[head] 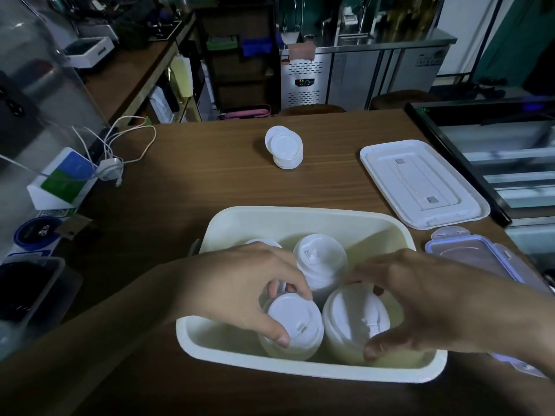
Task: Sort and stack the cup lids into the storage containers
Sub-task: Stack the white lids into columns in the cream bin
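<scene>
Gripping the narrow lid stack point(295, 328) with our left hand point(240, 289), thumb and fingers curled round its smooth white plastic top, we cup the wide lid stack point(354, 316) beside it with our right hand point(420, 295), fingers wrapped about its domed rim. Both stand inside the cream tub point(300, 370), matte and round-cornered. Just beyond our grips a third stack point(319, 259) stands upright. Most seems sorted; well beyond, a loose pile point(285, 147) of flat round lids waits on the wooden table point(210, 181).
</scene>
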